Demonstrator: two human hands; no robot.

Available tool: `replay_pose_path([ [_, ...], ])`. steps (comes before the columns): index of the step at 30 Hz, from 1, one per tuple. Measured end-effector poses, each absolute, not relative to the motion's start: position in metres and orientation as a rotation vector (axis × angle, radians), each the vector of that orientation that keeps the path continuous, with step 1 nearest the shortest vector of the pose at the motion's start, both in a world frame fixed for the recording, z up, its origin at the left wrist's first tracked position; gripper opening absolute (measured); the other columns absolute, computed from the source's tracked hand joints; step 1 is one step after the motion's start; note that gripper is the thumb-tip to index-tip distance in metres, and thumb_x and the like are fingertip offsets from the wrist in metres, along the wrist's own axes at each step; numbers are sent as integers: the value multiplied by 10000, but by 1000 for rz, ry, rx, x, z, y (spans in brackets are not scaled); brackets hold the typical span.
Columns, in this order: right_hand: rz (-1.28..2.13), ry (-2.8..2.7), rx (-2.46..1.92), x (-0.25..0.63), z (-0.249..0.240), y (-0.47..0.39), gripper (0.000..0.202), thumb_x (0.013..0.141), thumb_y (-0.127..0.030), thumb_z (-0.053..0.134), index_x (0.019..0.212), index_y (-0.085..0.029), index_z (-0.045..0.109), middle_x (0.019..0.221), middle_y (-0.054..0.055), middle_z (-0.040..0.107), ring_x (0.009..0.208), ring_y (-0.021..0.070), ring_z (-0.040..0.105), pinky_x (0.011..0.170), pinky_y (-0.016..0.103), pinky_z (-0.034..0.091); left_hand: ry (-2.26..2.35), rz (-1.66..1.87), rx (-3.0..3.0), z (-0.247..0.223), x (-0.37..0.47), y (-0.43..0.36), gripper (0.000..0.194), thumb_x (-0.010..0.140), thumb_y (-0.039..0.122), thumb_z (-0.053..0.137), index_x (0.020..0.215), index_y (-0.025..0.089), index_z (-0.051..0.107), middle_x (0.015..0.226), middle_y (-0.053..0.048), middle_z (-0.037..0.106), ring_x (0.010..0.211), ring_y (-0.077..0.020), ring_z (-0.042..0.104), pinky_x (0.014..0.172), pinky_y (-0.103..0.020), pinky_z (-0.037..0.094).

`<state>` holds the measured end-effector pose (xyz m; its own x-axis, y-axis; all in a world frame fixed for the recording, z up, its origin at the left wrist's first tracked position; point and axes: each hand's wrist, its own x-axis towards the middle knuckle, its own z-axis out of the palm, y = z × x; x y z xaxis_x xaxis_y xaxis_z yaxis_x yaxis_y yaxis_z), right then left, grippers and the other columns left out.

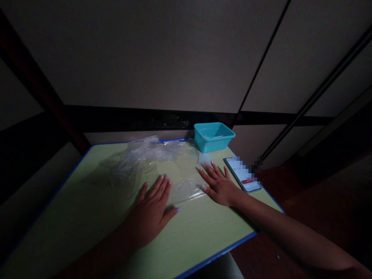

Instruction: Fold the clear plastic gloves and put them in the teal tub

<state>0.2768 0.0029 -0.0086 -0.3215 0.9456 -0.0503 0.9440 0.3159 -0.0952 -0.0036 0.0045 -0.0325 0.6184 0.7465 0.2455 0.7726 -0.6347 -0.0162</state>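
Clear plastic bags (145, 153) lie crumpled and overlapping across the table, with one flatter clear plastic bag (186, 190) nearer to me. My left hand (151, 213) rests palm down at the near edge of the plastic, fingers stretched out. On the right side of the flat bag, my right hand (221, 188) lies palm down with its fingers spread; its thumb touches the bag. Just beyond those fingertips is a small whitish piece (205, 159), its kind unclear. Neither hand grips anything.
A turquoise plastic basket (213, 143) stands at the table's far right corner, with something pale inside. A phone (242, 174) with a lit screen lies along the right edge. The pale green table (174, 248) has a blue rim. Panelled cabinet doors (151, 58) rise behind it.
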Motion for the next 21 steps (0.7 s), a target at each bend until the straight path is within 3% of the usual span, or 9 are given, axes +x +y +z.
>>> replay_pose_path([
  [3,116,-2558,-1780,273,-4,3,665,962,-548,294,1524,-242,117,1577,100,-9,1442,332,-52,1061,690,-20,-1336,-504,-2666,-20,-5,14,500,918,395,390,1303,109,533,1408,-171,494,1322,-340,403,1033,-541,316],
  [6,95,-2608,-1696,259,6,1,763,932,-606,316,1526,-179,99,1575,119,-4,1444,337,-48,1060,684,-73,-1397,-610,-2716,-3,-13,28,345,921,292,353,984,142,658,1044,-142,666,1024,-287,576,894,-438,443],
  [10,175,-2735,-1530,231,19,-5,859,907,-667,303,1512,-74,158,1564,165,54,1449,331,-24,1094,630,-105,-1547,-573,-2646,6,-25,42,282,888,272,368,744,183,594,800,-101,608,803,-260,545,760,-402,455],
  [14,334,-2832,-1330,214,19,-9,913,899,-681,316,1501,-16,140,1553,190,18,1451,314,-33,1119,599,-70,-1613,-511,-2619,1,-28,46,254,876,240,385,694,197,557,756,-82,583,773,-246,541,747,-381,445],
  [21,443,-2736,-1162,224,2,-10,853,925,-620,348,1515,-97,21,1563,149,-17,1452,304,-31,1118,596,-84,-1705,-404,-2660,0,-24,37,162,860,287,494,746,186,548,820,-68,590,803,-231,547,723,-344,449],
])
